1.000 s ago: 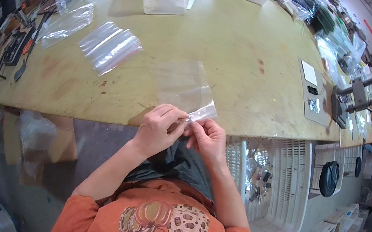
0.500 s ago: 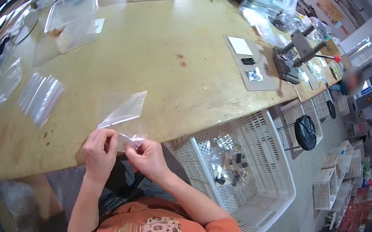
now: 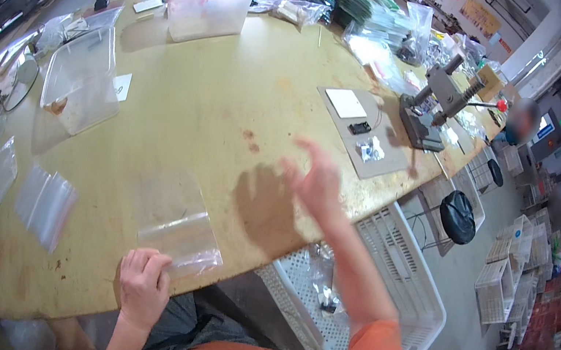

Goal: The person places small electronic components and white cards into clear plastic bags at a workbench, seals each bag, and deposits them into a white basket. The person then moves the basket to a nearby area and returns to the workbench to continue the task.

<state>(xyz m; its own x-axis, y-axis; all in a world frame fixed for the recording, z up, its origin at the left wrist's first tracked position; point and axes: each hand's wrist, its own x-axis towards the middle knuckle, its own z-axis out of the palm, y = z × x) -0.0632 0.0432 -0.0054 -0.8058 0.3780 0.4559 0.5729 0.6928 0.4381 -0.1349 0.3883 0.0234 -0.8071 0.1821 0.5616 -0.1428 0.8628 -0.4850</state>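
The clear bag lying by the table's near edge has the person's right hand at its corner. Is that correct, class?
Not quite: the head view shows the left hand at the corner of the clear bag, which does lie by the table's near edge.

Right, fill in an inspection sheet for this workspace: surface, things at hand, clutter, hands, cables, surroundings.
Surface: yellowish tabletop, marked with dark stains.
Things at hand: clear bag lying near the table's edge; bag stack to its left.
Clutter: plastic-wrapped goods heaped at the far side; two translucent bins.
Left hand: fingers curled at the clear bag's near left corner; grip unclear.
Right hand: raised, open, blurred; nothing seen in it.
Cables: nothing seen for certain.
Surroundings: white crate below the table's right-hand edge; black stool beyond it.
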